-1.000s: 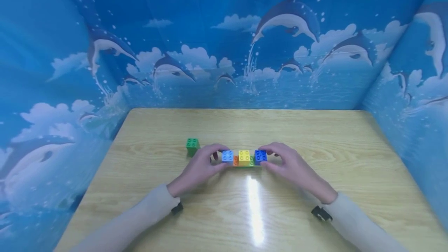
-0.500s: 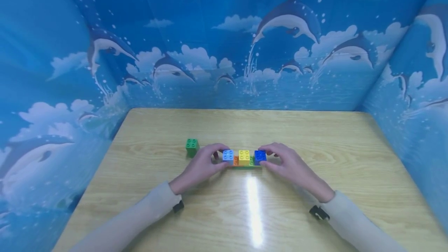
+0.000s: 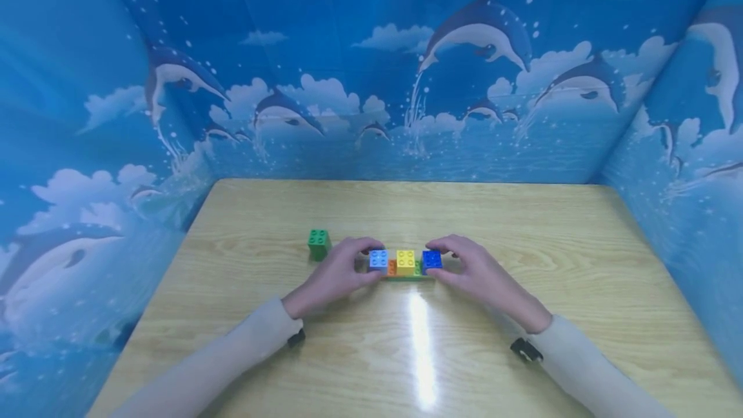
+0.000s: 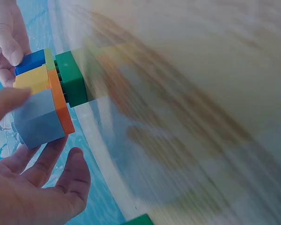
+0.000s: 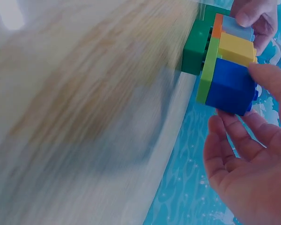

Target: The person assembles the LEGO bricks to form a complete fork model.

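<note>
Between the hands stands a toy-brick build. A green brick (image 4: pixel 71 78) is its base, with an orange plate (image 4: pixel 60 102) and a lime plate (image 5: pixel 208 71) side by side on top. Above these sit a light blue brick (image 3: pixel 378 261) at the left, a yellow brick (image 3: pixel 405 262) mid-row and a dark blue brick (image 3: pixel 432 262) at the right. My left hand (image 3: pixel 341 268) pinches the light blue brick, thumb on its near side, fingers on its far side. With thumb and fingers, my right hand (image 3: pixel 480 271) holds the dark blue brick likewise.
A separate green brick (image 3: pixel 318 245) stands on the wooden table (image 3: pixel 278 211), just beyond the left hand. Dolphin-printed blue cloth (image 3: pixel 348 82) closes off the back and both sides. A bright streak of glare (image 3: pixel 422 347) lies on the tabletop in front of the build.
Both hands have shifted very slightly inward along the end bricks, the fingertips reaching a little farther past them. The build and the separate green brick stay practically where they were.
</note>
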A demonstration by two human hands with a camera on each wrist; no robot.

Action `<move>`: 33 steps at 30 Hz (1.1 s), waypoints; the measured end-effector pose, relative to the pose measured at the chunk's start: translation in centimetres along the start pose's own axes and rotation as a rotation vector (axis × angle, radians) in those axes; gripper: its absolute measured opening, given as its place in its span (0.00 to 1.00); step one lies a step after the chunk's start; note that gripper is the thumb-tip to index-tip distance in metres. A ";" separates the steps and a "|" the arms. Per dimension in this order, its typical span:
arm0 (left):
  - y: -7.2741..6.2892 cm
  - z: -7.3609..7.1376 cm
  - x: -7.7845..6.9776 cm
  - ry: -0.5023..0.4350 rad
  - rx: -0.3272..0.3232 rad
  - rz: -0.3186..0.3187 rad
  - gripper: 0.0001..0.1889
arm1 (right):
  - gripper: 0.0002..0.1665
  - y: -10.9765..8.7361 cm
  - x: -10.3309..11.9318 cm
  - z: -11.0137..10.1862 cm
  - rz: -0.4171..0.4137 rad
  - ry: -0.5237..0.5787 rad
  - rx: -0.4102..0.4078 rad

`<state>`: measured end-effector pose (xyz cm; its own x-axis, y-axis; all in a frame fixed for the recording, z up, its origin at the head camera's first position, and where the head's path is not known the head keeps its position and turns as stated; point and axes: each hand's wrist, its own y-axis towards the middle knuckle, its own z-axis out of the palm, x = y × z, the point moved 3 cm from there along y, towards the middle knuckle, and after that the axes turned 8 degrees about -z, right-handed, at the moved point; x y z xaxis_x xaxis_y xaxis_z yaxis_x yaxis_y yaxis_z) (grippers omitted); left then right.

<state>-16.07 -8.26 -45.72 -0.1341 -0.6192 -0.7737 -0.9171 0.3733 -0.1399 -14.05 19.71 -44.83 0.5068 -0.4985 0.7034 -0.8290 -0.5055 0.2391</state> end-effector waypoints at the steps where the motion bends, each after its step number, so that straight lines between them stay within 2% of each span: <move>1: 0.1 0.1 -0.1 -0.004 0.009 -0.010 0.26 | 0.28 0.2 0.1 0.1 -0.004 0.007 0.002; 4: 0.7 0.4 -0.3 -0.047 0.037 -0.030 0.26 | 0.27 0.8 0.2 0.5 0.011 0.054 0.003; 10: 1.5 1.0 -0.6 -0.145 0.080 -0.017 0.22 | 0.25 1.7 0.4 1.6 0.067 0.159 0.017; 18: 1.7 1.4 -0.5 -0.201 0.106 -0.004 0.17 | 0.21 1.9 0.6 2.2 0.137 0.198 -0.006; 22: 1.9 1.1 -0.8 -0.199 0.136 -0.015 0.13 | 0.19 1.9 0.8 2.3 0.132 0.195 -0.014; 25: 2.1 0.9 -1.0 -0.176 0.152 -0.001 0.11 | 0.18 1.8 1.0 2.4 0.108 0.176 -0.020; 33: 2.3 1.0 -1.1 -0.146 0.155 -0.004 0.10 | 0.16 1.8 1.0 2.4 0.087 0.131 -0.024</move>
<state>-17.66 -6.04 -45.80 -0.0642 -0.5189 -0.8524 -0.8474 0.4795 -0.2280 -14.43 16.63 -45.29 0.3988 -0.4432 0.8028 -0.8748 -0.4465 0.1880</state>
